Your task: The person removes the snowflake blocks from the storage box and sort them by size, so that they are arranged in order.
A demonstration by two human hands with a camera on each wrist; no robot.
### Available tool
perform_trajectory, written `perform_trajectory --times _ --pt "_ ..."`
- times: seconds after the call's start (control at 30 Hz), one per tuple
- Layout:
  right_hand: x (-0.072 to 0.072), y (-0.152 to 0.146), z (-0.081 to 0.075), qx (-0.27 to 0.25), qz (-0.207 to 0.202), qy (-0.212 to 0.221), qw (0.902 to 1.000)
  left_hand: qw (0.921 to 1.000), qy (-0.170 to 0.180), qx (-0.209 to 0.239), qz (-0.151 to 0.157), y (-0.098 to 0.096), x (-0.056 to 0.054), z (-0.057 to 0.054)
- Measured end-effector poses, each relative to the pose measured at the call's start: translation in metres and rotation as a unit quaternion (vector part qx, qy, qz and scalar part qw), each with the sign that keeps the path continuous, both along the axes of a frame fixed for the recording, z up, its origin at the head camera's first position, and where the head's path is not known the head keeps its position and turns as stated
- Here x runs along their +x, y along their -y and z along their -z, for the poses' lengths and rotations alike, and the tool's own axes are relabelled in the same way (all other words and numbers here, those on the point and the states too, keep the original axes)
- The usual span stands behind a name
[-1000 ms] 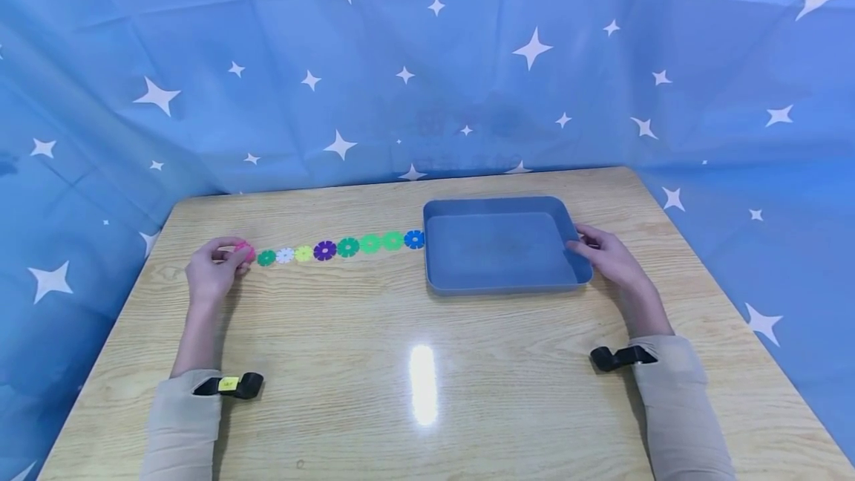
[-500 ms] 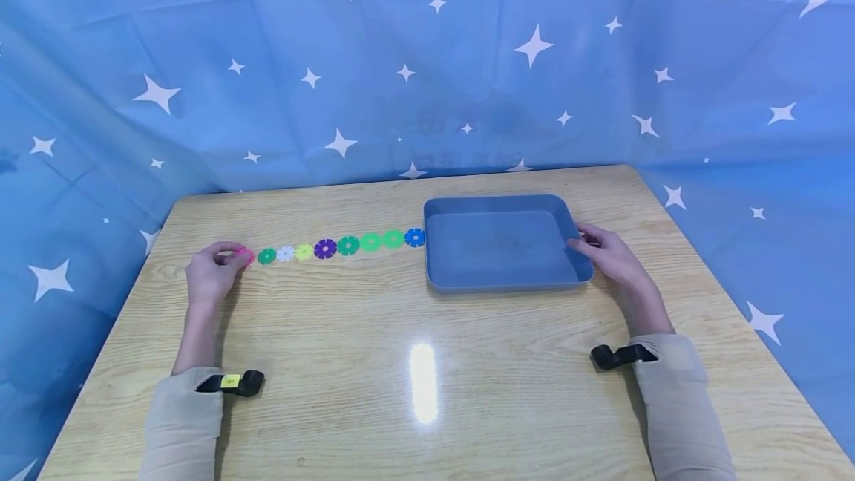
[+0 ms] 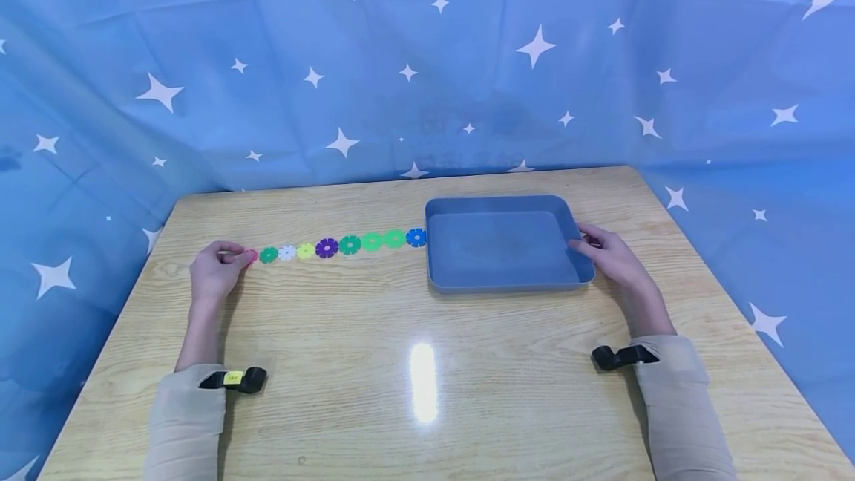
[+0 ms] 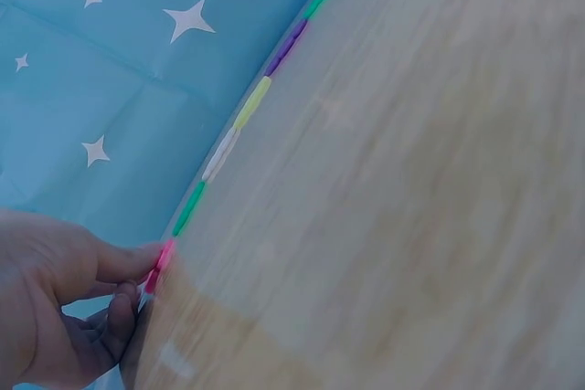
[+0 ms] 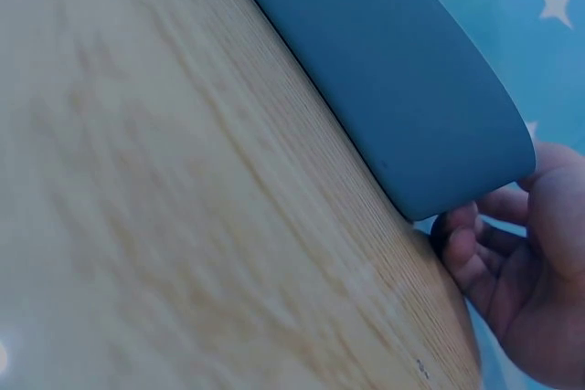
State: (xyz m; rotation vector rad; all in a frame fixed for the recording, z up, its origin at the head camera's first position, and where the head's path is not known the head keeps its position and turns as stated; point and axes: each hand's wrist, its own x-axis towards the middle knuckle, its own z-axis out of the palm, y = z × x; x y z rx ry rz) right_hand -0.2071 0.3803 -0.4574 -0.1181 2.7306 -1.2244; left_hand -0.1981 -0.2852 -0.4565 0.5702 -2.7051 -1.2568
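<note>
My left hand (image 3: 217, 271) pinches a pink notched plastic disc (image 3: 250, 257) at the left end of a row; in the left wrist view the pink disc (image 4: 159, 266) lies close to the tabletop. Beside it sits a dark green disc (image 3: 269, 254), then a white disc (image 3: 287, 252), a yellow disc (image 3: 306, 251) and a purple disc (image 3: 326, 248). Green discs (image 3: 372, 242) and a blue disc (image 3: 416, 237) carry the row to a blue-grey tray (image 3: 508, 289). My right hand (image 3: 613, 258) grips the tray's right side, thumb over the rim.
Everything rests on a pale wooden table (image 3: 334, 370) with a bright glare spot near its middle. A blue star-patterned cloth (image 3: 374, 58) hangs behind and along the sides. A black wrist camera (image 3: 234, 380) sits on the left sleeve, another wrist camera (image 3: 624, 357) on the right.
The pink disc, earlier showing more above my left fingers, has come down level with the row beside the dark green disc. My right hand and the tray stay in place.
</note>
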Motion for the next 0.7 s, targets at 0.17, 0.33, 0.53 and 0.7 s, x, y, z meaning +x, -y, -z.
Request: perform_trajectory --times 0.17,0.33,0.53,0.7 --pt "0.0000 0.0009 0.0010 0.000 -0.002 -0.011 0.9999 1.0000 0.003 0.005 -0.002 -0.0001 0.0011 0.0000" --pt "-0.0005 0.0030 0.0008 -0.003 -0.003 -0.012 0.9999 0.9999 0.007 0.010 -0.005 0.0015 0.0019 -0.0005" --pt "0.0029 0.0029 -0.0018 0.002 0.002 0.017 0.9998 0.9996 0.011 0.026 -0.001 0.0013 0.0013 0.0000" --pt "0.0039 0.0004 -0.0017 0.006 0.007 0.038 0.9993 0.9997 0.012 0.015 0.012 -0.0012 0.0005 -0.0002"
